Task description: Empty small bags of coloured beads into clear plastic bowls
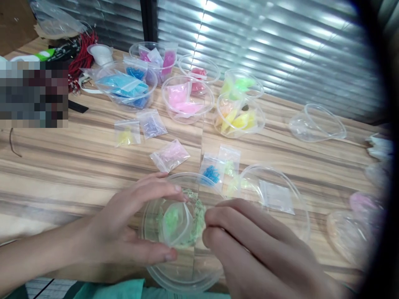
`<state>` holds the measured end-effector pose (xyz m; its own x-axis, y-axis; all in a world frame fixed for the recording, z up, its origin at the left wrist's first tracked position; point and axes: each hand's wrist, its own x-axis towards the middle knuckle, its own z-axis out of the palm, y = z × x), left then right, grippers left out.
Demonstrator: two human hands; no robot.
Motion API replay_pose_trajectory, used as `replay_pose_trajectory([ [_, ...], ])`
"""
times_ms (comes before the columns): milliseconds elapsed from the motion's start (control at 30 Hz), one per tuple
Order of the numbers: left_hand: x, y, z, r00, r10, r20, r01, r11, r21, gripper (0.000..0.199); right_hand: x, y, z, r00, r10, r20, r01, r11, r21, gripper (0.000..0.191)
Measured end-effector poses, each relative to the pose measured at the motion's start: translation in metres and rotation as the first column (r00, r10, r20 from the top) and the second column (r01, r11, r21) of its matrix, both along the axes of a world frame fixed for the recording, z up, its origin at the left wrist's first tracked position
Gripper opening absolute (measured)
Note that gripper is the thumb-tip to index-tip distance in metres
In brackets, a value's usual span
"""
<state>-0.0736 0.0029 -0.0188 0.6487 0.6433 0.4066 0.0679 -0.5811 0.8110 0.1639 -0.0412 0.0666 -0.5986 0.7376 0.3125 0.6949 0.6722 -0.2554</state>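
Note:
A clear round plastic tub (165,282) stands in front of me, holding loose pale-green bits (198,220) and a small clear zip bag (177,226) with green contents. Over its left side my left hand (121,224) is open, thumb and fingers apart around the bag. My right hand (258,249) is at the tub's right side with its fingertips pinched together; whatever is between them is hidden. Beyond the tub lie a zip bag of blue pieces (211,174) and a bag of pale yellow-green pieces (230,166).
Clear tubs with blue bags (124,85), pink bags (183,99) and yellow bags (240,120) line the back. Another clear tub (318,124) lies at the right. Small bags with yellow (125,137), purple (152,123) and pink contents (171,155) lie mid-table. Red cords (81,54) are piled back left.

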Motion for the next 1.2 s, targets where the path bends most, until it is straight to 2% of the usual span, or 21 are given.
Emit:
replay_pose_trajectory([
  [67,0.000,0.003,0.000,0.999,-0.037,0.012,0.037,0.999,-0.008,0.085,-0.001,0.000,-0.012,0.991,0.062,0.121,-0.049,0.993,-0.104,0.017],
  [100,0.000,0.005,0.000,0.998,-0.058,0.018,0.058,0.998,-0.006,0.087,-0.002,0.000,-0.019,0.977,0.105,0.185,-0.077,0.985,-0.155,0.018],
  [200,0.000,0.010,0.002,0.996,-0.088,0.030,0.087,0.995,0.043,0.087,-0.006,0.000,-0.034,0.935,0.142,0.326,-0.081,0.977,-0.195,0.048],
  [267,0.000,0.012,0.004,0.997,-0.077,0.002,0.077,0.995,0.068,0.079,-0.008,0.000,-0.038,0.912,0.143,0.384,-0.083,0.982,-0.168,0.054],
  [367,0.002,0.013,0.005,0.997,-0.066,-0.033,0.068,0.993,0.091,0.072,-0.010,0.000,-0.037,0.863,0.170,0.475,-0.089,0.978,-0.190,0.048],
  [500,0.003,0.010,0.003,0.999,-0.044,-0.012,0.046,0.992,0.119,0.081,-0.012,0.000,-0.032,0.810,0.232,0.539,-0.081,0.954,-0.289,0.031],
  [667,0.002,0.004,0.002,1.000,0.016,-0.017,-0.015,0.999,0.049,0.085,-0.014,-0.001,-0.031,0.804,0.351,0.479,-0.145,0.898,-0.415,0.019],
  [833,0.006,0.002,0.002,0.999,0.036,0.018,-0.037,0.998,0.041,0.082,-0.006,0.001,-0.029,0.841,0.486,0.238,-0.311,0.794,-0.523,0.008],
  [900,0.008,0.003,0.002,0.998,0.044,0.035,-0.046,0.998,0.044,0.081,0.001,0.000,-0.029,0.880,0.456,0.135,-0.316,0.772,-0.552,0.011],
  [1000,0.008,0.003,0.002,0.998,0.052,0.032,-0.054,0.996,0.065,0.085,0.008,-0.003,-0.031,0.926,0.372,0.068,-0.266,0.769,-0.580,0.012],
  [1200,0.009,0.005,0.005,0.999,0.036,0.023,-0.037,0.996,0.078,0.083,0.005,0.004,-0.034,0.918,0.387,0.083,-0.237,0.707,-0.667,0.017],
])
